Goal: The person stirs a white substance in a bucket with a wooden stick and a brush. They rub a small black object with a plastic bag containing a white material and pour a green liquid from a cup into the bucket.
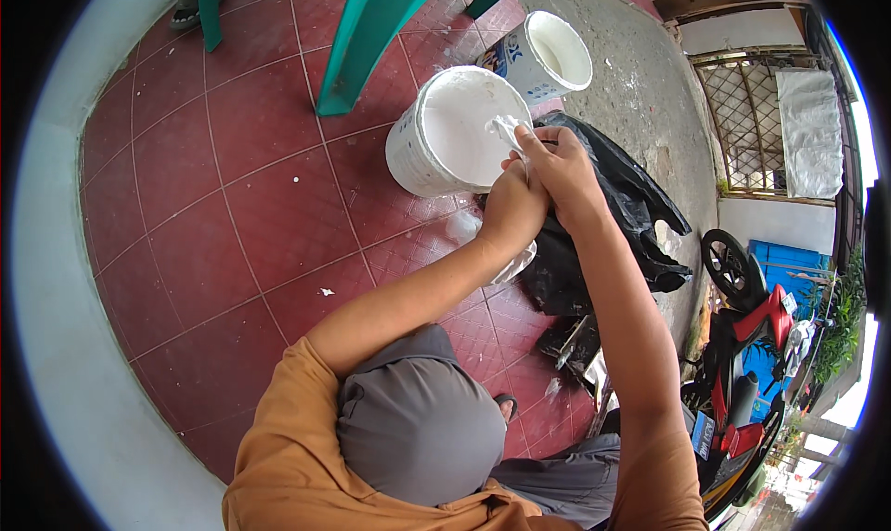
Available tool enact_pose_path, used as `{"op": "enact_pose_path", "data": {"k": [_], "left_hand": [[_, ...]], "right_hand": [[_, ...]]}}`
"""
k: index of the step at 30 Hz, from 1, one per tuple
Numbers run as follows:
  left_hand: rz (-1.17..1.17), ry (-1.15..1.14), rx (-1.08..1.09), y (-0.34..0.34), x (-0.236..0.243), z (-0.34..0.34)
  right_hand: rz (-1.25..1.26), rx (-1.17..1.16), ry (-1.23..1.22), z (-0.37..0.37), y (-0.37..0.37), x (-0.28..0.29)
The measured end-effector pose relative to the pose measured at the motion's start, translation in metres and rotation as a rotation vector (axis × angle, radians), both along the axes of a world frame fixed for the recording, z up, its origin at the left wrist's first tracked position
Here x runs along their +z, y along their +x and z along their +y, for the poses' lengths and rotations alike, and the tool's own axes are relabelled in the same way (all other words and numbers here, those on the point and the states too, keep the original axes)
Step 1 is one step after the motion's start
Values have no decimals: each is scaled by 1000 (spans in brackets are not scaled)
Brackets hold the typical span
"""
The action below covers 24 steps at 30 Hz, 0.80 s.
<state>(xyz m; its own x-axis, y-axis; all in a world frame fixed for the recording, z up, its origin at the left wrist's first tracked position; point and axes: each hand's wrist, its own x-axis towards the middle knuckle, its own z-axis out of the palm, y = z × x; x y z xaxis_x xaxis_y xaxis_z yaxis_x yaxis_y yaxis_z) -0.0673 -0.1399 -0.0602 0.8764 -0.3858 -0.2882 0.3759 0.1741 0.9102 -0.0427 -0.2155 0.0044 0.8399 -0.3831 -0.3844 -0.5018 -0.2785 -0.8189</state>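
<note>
1. Where the left forearm (399, 294) crosses it, the red tiled floor (269, 160) is hidden.
2. Glossy, creased black plastic (636, 201) lies at four o'clock from the near bucket (406, 155), partly behind the right arm (640, 345).
3. Round and pale inside, that bucket has a white-crusted rim.
4. Another bucket (561, 53) stands at one o'clock from it.
5. Fingers curled closed, the left hand (515, 201) and right hand (561, 167) grip a crumpled white thing (504, 126) at the near bucket's three o'clock; its material and covered part cannot be made out.

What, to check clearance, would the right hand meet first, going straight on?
Past the crumpled white material, the right hand would likely meet the round white plastic bucket; depth is unclear.
</note>
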Motion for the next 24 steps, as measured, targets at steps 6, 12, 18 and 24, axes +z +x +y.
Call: {"op": "enact_pose_path", "data": {"k": [6, 12, 18, 24], "left_hand": [[-74, -15, 74, -5, -7, -9], [-186, -59, 139, -4, -20, -13], [-137, -87, 109, -2, -22, -14], [-71, -109, 83, -5, -23, -18]], "right_hand": [[13, 88, -188, -2, 3, 3], [8, 113, -181, 0, 8, 2], [10, 96, -103, -3, 10, -3], [3, 107, -209, -10, 11, -11]]}}
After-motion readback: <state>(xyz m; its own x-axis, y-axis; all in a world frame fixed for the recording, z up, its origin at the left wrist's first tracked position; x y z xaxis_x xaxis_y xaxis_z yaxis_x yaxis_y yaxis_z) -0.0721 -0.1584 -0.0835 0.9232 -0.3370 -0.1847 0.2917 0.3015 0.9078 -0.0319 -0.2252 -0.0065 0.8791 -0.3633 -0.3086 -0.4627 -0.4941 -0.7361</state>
